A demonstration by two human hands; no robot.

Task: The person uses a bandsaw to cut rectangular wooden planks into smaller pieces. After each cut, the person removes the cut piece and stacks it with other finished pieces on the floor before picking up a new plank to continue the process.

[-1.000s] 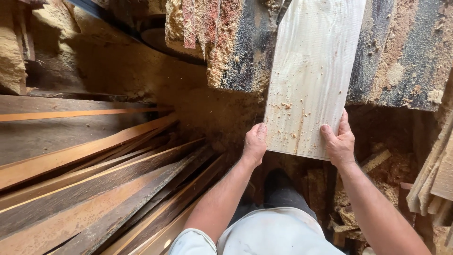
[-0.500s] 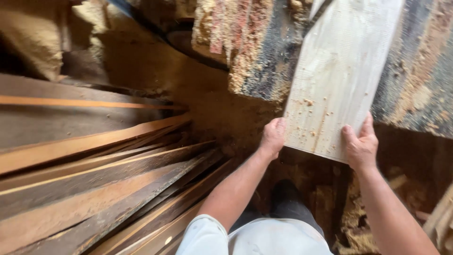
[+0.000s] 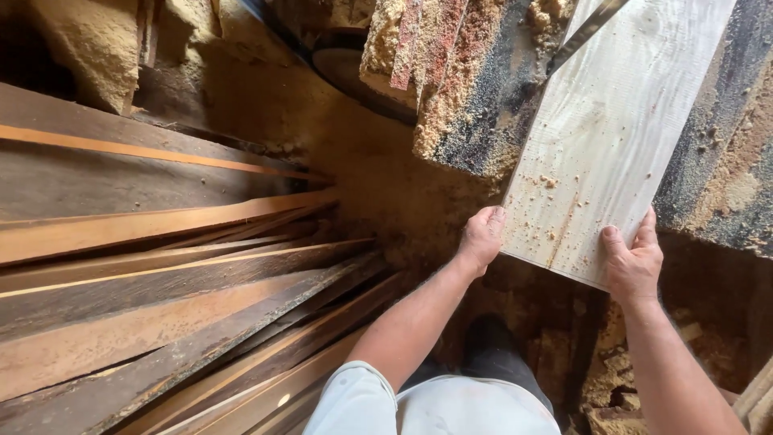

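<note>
A pale wooden board, dusted with sawdust, lies on a sawdust-covered saw table and runs away from me. My left hand grips its near left corner. My right hand grips its near right corner, thumb on top. A thin metal saw blade crosses the board's far left edge.
A stack of long dark and reddish planks fills the left side, slanting toward me. Sawdust heaps sit at the upper left. Wood scraps lie on the floor by my dark shoe.
The board and both hands have shifted rightward and slightly down in view as the camera turned left. Both hands keep their grip on the board's near end.
</note>
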